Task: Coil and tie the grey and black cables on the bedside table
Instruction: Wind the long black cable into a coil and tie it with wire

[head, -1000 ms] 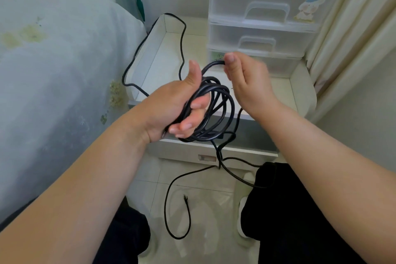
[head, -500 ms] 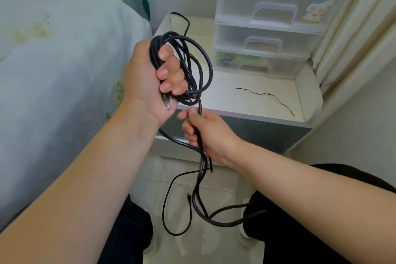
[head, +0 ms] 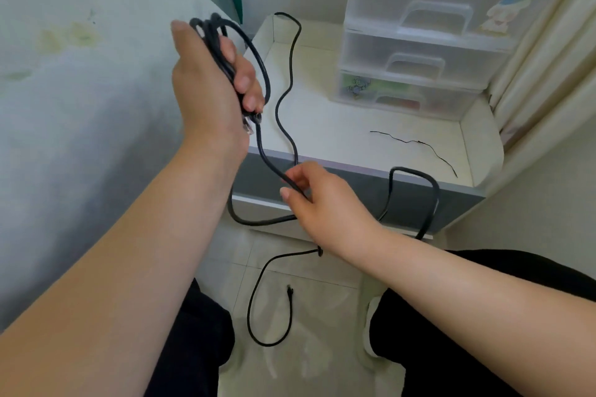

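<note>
now | left hand (head: 206,87) grips black cable (head: 263,74) coil | right hand (head: 322,200) pinches trailing strand below it

The white-topped bedside table (head: 338,126) stands right of the pale floral-print bed (head: 80,100). A translucent plastic drawer unit (head: 429,42) sits at its back, a thin black wire tie (head: 416,142) lying before it. Cream curtains (head: 548,51) hang to the right.

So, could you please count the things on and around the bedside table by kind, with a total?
Hands: 2, left hand and right hand
Black cable: 1
Thin black tie wire: 1
Bedside table: 1
Clear plastic drawer unit: 1, with 3 drawers
Bed: 1
Curtain: 1
Total: 8
</note>
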{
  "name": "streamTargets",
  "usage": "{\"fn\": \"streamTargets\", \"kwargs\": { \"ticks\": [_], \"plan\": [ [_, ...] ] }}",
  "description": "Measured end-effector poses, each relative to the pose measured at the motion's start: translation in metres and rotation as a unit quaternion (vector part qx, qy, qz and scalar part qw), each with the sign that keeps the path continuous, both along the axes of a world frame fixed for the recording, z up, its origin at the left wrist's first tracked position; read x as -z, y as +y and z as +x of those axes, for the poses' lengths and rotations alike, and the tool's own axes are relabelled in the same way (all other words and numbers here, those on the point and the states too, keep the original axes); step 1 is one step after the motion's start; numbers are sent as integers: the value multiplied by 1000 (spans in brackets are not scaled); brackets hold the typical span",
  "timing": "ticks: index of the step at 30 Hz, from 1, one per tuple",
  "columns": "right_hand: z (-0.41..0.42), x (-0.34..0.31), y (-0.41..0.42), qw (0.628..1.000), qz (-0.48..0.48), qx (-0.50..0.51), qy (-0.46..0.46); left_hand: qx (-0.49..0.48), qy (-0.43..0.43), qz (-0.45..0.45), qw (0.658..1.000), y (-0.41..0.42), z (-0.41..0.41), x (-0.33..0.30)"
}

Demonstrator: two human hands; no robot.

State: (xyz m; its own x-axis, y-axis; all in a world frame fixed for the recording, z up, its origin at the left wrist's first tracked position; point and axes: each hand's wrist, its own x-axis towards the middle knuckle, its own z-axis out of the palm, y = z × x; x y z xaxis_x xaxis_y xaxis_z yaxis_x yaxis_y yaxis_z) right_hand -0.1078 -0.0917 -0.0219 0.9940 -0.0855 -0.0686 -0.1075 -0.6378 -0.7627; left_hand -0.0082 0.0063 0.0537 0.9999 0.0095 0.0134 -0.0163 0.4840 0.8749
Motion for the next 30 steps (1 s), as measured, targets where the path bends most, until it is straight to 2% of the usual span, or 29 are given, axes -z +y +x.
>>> {"fn": "streamTargets", "kwargs": {
  "ticks": [2, 5, 9, 13, 18, 22, 26, 28, 30],
  "plan": [
    [-1, -10, -3, 999, -29, 2, -32, 6, -45, 69, 997, -5, -6, 0],
    [-2, -23, -11, 987, -137, -9, -78, 22, -100, 171, 980, -10, -12, 3],
    [-3, -32, -18, 955, -273, -35, -114, 63, -94, 274, 955, -13, -10, 12],
    [-4, -47, -26, 959, -237, -37, -153, 119, -88, 402, 903, -17, -7, 22],
    [0, -53, -36, 973, -171, -98, -121, 132, -87, 486, 860, -20, -7, 29],
    [6, -55, -42, 984, -114, -92, -106, 164, -97, 512, 838, -24, -10, 30],
    [10, -56, -46, 990, -36, -96, -96, 262, -46, 495, 827, -29, -18, 35],
    [11, -57, -49, 990, -49, -97, -93, 307, -23, 465, 830, -30, -19, 36],
    [15, -60, -56, 987, -105, -71, -102, 353, 11, 413, 839, -31, -20, 35]
  ]
}}
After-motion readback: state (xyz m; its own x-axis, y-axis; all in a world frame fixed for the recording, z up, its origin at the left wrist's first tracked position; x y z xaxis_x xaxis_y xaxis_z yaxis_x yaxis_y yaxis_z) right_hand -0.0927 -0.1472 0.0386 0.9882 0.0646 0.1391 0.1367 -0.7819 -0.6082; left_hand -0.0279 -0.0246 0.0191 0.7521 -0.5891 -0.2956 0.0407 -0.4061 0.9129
